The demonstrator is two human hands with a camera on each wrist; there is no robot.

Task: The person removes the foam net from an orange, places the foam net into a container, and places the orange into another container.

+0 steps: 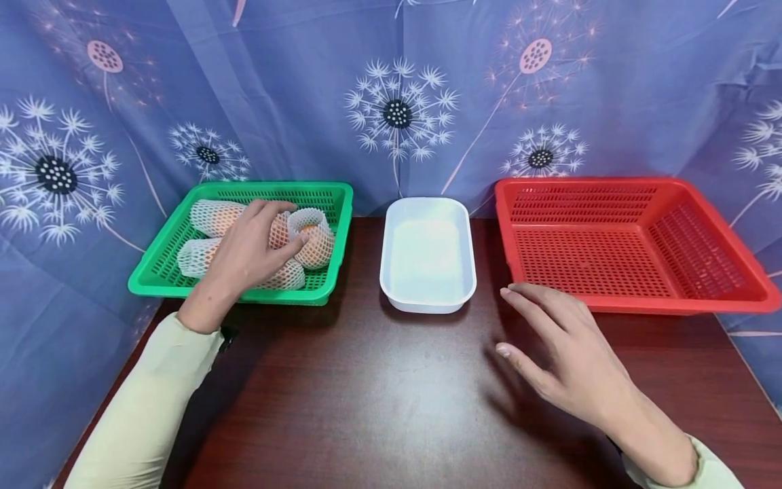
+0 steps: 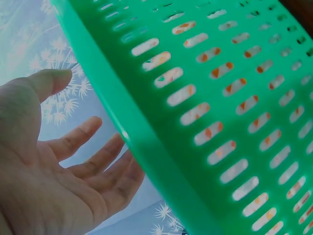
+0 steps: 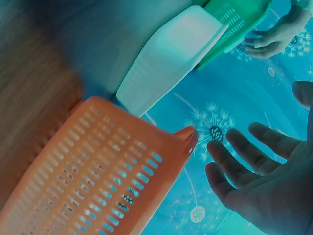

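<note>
Over the green basket (image 1: 330, 293) at the left, my left hand (image 1: 247, 248) hangs with fingers spread and relaxed. Several round orange fruits in white foam nets lie in that basket; one netted fruit (image 1: 315, 250) shows at the right beside my thumb, and others are partly covered by the hand. From below, the left wrist view shows the palm empty beside the basket's rim. My right hand (image 1: 568, 353) hovers over the table in front of the red basket (image 1: 684, 303), fingers apart and holding nothing. In the right wrist view, its palm is bare too.
A white rectangular tub (image 1: 427, 303) stands between the two baskets, with nothing visible in it. The red basket shows only its slotted floor and walls. Behind everything hangs a blue cloth (image 1: 305, 102) with dandelion prints. The dark wooden table (image 1: 366, 401) extends toward me.
</note>
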